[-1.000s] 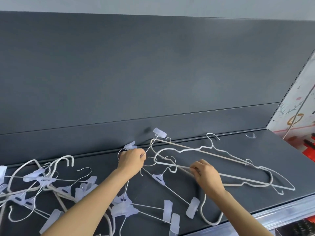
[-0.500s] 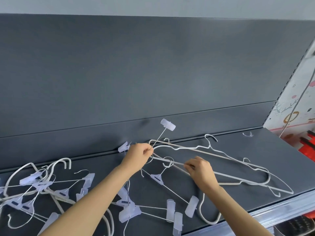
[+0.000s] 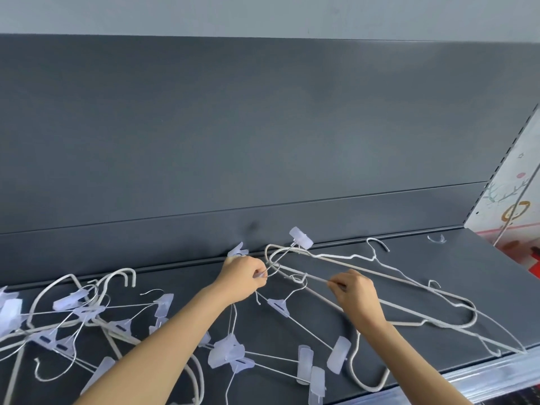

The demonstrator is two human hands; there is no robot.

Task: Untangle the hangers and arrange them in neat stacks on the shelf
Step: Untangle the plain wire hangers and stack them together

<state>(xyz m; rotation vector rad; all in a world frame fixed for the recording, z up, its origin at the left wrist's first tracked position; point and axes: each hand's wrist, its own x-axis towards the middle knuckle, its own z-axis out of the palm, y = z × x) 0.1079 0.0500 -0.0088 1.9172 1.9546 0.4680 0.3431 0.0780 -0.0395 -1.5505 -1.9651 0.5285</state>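
This looks like a shop, most likely one that sells clothes. The dark grey metal shelf (image 3: pixel 438 273) has a tall flat back panel (image 3: pixel 263 127), a side upright (image 3: pixel 498 171) with a row of small slots, and a clear plastic strip (image 3: pixel 491 375) along its front edge, as display racks in stores have. Many white hangers (image 3: pixel 304 365), some of them with plastic clips, lie on it in a heap, and at the right stands a light wall panel (image 3: pixel 517 197) with coloured drawings.
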